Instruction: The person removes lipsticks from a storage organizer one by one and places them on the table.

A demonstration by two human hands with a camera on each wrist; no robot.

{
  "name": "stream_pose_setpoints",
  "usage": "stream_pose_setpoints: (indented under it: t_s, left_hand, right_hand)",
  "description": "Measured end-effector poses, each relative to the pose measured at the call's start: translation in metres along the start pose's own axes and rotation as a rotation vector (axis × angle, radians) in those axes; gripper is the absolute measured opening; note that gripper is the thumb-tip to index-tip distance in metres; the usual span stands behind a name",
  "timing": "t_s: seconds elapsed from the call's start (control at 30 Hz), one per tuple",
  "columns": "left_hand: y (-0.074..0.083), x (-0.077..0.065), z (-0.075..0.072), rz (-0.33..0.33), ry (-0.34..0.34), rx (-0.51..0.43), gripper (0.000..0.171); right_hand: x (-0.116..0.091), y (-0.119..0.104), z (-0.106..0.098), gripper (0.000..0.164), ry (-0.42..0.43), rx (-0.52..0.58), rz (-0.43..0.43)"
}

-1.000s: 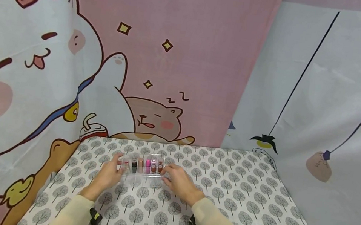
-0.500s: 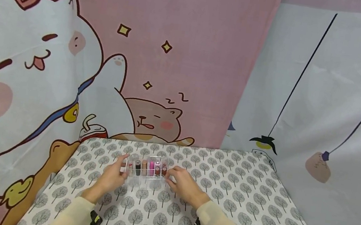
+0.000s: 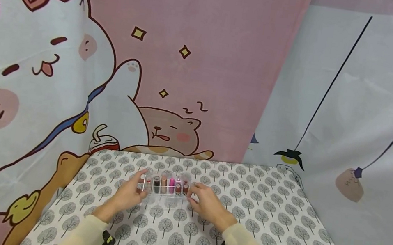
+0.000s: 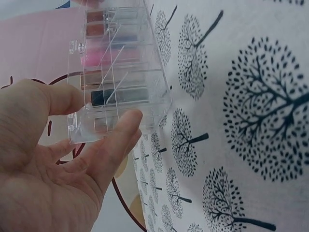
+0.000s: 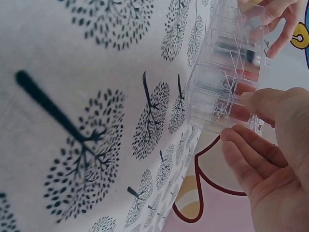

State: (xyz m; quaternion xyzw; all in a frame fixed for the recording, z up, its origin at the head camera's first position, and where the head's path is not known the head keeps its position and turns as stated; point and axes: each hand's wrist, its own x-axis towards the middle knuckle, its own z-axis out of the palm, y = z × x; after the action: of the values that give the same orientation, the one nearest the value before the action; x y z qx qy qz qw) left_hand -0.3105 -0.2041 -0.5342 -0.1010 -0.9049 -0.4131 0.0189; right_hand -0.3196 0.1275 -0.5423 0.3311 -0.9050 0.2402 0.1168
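Observation:
A clear plastic makeup organizer (image 3: 172,196) stands on the patterned cloth, between my two hands. Side by side in its slots are several lipstick-like tubes, among them a bright pink tube (image 3: 171,185), a black-capped tube (image 4: 102,97) and red-brown ones (image 5: 240,112). My left hand (image 3: 130,194) holds the organizer's left end, with the thumb at its upper edge and the forefinger along its side. At the opposite end, my right hand (image 3: 208,202) grips the corner between thumb and bent fingers. The contact of the right fingertips is partly hidden in the head view.
White cloth with grey trees (image 3: 177,242) covers the table. A pink cartoon curtain (image 3: 220,80) hangs behind the far edge, and a pale curtain (image 3: 334,95) borders the right side.
The organizer has slid a little to the right across the cloth, and both hands have travelled with it. Its tubes keep the same order. The head view has shifted slightly.

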Motion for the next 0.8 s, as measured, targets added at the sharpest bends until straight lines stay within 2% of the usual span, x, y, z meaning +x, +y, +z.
stream_pose_setpoints:
  t_s: [0.33,0.53,0.67,0.8]
  left_hand:
    - [0.003,-0.006,0.009,0.02,0.014,-0.001,0.09]
    - [0.006,-0.005,0.018,0.047,0.02,0.068,0.091]
    - [0.011,-0.006,0.02,0.049,0.007,0.094,0.092]
    - [0.014,-0.007,0.022,0.047,-0.018,0.069,0.097]
  right_hand:
    - [-0.014,0.004,-0.004,0.01,-0.014,0.018,0.023]
    - [-0.021,0.007,-0.006,0.009,0.007,0.004,0.03]
    - [-0.023,0.009,-0.008,0.011,0.013,-0.009,0.046]
    - [-0.026,0.01,-0.01,0.012,0.002,-0.006,0.07]
